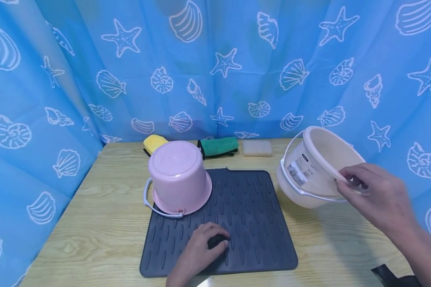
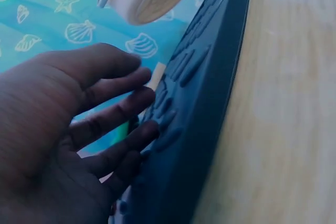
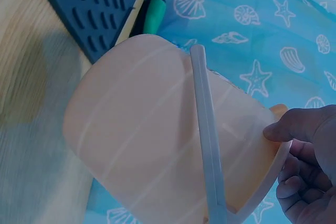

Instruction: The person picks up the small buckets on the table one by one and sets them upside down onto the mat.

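Observation:
My right hand (image 1: 378, 195) pinches the rim of a cream-white bucket (image 1: 319, 157), its thumb outside and its fingers inside. The bucket tilts at the right of the head view, with a label on its side and a pale handle (image 3: 208, 135) hanging across it. Over the front of a dark ridged mat (image 1: 251, 223), my left hand (image 1: 202, 247) hovers with loosely bent fingers and holds nothing. A pink bucket (image 1: 177, 175) stands upside down on the mat's back left corner, its light handle lying to the left.
Along the back of the wooden table (image 1: 93, 211) lie a yellow item (image 1: 155, 142), a green and black roll (image 1: 219, 146) and a pale rectangular block (image 1: 257, 148). A blue seashell curtain (image 1: 208, 52) hangs behind and at the sides.

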Demonstrator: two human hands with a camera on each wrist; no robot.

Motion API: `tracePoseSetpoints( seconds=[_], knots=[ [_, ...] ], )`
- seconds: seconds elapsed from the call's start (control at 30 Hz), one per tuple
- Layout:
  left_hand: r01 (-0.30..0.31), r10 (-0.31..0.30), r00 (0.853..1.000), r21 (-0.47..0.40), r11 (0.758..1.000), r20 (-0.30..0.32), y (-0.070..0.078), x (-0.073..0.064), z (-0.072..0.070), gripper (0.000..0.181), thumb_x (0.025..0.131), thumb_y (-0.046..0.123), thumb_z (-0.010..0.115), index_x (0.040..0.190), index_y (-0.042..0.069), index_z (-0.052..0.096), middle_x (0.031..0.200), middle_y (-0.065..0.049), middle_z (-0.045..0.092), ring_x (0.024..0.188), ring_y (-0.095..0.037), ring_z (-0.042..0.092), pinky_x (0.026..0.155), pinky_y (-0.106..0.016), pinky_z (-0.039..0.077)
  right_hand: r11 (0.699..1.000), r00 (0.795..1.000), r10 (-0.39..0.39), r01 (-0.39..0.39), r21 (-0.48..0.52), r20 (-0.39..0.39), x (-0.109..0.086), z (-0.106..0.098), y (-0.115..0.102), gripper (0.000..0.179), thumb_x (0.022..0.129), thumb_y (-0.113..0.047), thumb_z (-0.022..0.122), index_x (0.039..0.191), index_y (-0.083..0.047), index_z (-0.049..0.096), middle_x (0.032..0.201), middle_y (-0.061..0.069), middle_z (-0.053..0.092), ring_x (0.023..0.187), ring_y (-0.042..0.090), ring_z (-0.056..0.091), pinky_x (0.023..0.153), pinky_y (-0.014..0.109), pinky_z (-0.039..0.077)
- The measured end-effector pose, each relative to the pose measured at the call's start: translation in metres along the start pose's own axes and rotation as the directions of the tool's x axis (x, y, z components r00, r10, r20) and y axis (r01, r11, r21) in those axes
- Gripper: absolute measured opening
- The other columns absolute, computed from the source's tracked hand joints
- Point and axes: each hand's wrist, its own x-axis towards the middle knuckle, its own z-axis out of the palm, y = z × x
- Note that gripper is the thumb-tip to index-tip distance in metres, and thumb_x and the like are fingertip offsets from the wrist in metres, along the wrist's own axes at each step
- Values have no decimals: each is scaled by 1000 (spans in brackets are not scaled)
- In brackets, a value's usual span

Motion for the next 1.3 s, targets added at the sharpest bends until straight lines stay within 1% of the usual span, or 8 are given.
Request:
tracePoseSetpoints(
  seconds=[0.17, 0.27, 0.43, 0.77, 1.0, 1.07, 1.23, 1.3],
  knots=[
    [-65, 60, 996, -78, 995, -63, 4, 7, -10, 24, 93, 30, 71, 115, 21, 73, 109, 11, 64, 101, -12, 62, 92, -38, 52, 1000, 1000, 8, -8, 17, 0, 4, 3, -7, 16, 72, -14, 73, 86, -6, 75, 80, 2, 70, 74, -12, 49, 63, 4, 41],
    [-88, 77, 993, -134, 987, -86, 5, 15, -19, 31, 92, 31, 72, 121, 19, 70, 113, 5, 66, 101, -15, 65, 89, -39, 54, 999, 1000, 17, -17, 45, -10, 6, 4, -10, 16, 71, -11, 74, 87, -6, 76, 81, 2, 71, 74, -11, 51, 65, 3, 41],
    [-126, 102, 989, -259, 958, -104, 8, 35, -28, 43, 93, 33, 72, 134, 22, 61, 125, -6, 64, 110, -24, 63, 93, -49, 52, 997, 999, 41, -40, 63, -17, 10, 5, -17, 17, 70, -7, 76, 87, -6, 76, 80, 1, 71, 72, -11, 50, 66, 3, 40],
    [-173, 136, 983, -388, 905, -121, 19, 77, -23, 69, 91, 36, 74, 151, 32, 39, 147, -1, 48, 134, -30, 48, 105, -46, 45, 987, 995, 96, -91, 130, -36, 19, 9, -34, 13, 74, -3, 74, 87, -4, 76, 77, 0, 67, 70, -7, 49, 64, 5, 36],
    [-165, 134, 986, -537, 828, -96, 36, 103, -19, 81, 92, 35, 73, 157, 34, 24, 157, -3, 34, 140, -34, 40, 111, -53, 36, 976, 990, 139, -130, 176, -38, 20, 18, -41, 18, 73, 1, 79, 90, -3, 76, 76, 0, 66, 69, -4, 49, 63, 8, 37],
    [-176, 144, 984, -572, 801, -101, 34, 111, -15, 81, 91, 39, 72, 156, 38, 23, 159, 0, 31, 141, -33, 39, 112, -52, 35, 971, 986, 155, -142, 190, -53, 20, 22, -44, 21, 71, 3, 81, 91, -4, 77, 76, 0, 65, 69, -2, 49, 63, 9, 36],
    [-173, 147, 985, -661, 730, -95, 37, 122, -9, 90, 90, 44, 72, 160, 35, 15, 163, 1, 19, 145, -36, 30, 110, -54, 37, 961, 977, 181, -152, 231, -112, 23, 32, -52, 24, 67, 7, 83, 89, -2, 77, 73, 2, 65, 67, 1, 49, 62, 8, 36],
    [-156, 140, 987, -688, 709, -79, 37, 125, -6, 93, 89, 46, 73, 160, 38, 12, 164, 3, 13, 146, -37, 26, 110, -56, 36, 956, 973, 195, -160, 247, -124, 25, 34, -56, 25, 66, 9, 83, 89, 0, 77, 72, 4, 65, 66, 2, 49, 62, 8, 36]
  ],
)
